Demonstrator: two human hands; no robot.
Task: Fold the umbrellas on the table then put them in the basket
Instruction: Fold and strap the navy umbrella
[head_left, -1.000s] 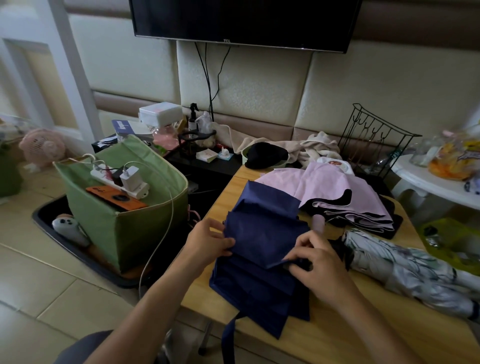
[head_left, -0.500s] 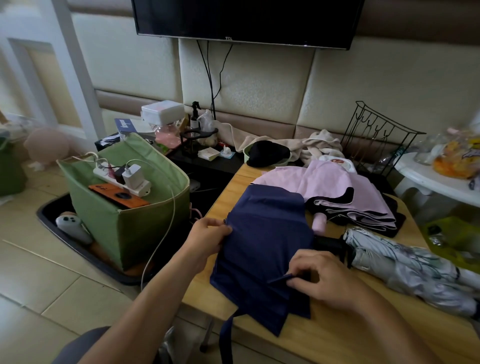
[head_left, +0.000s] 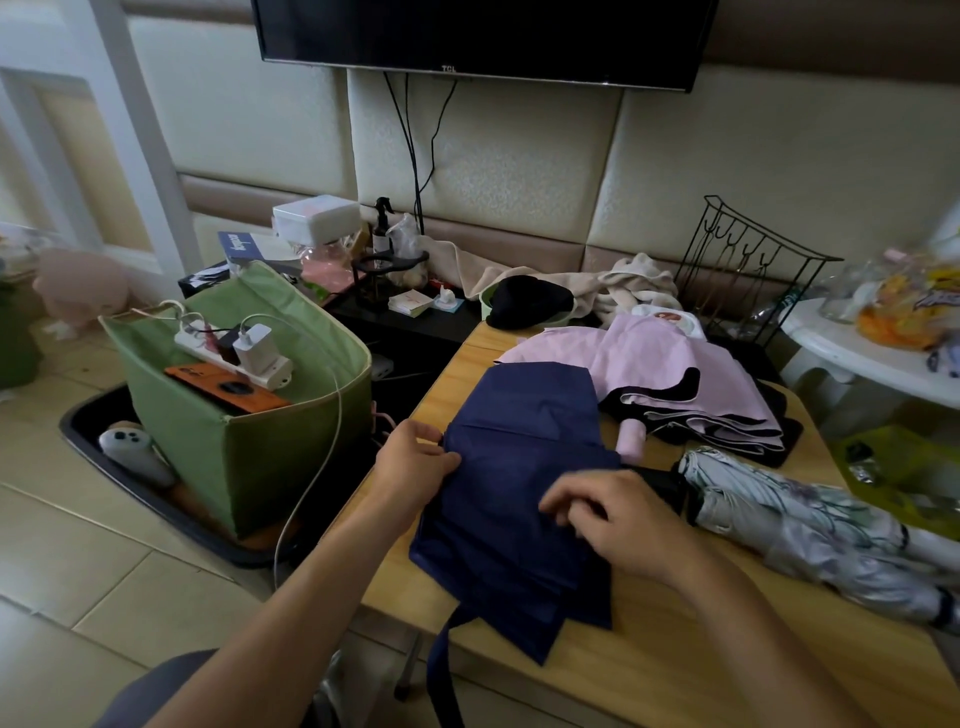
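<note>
While the left hand (head_left: 415, 460) pinches the navy-blue fabric umbrella (head_left: 524, 493) on the wooden table (head_left: 675, 670), the right hand (head_left: 613, 519) apparently grips its folds.

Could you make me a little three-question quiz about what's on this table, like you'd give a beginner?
1. True or false: the navy umbrella already lies in the green basket.
2. Which umbrella lies farthest to the person's right on the table? A) pink B) navy C) white floral
3. Fill in: the left hand pinches the navy umbrella's ____ edge.

Key: 1 false; 2 C, the white floral umbrella, beyond the pink umbrella; 3 left.
</note>
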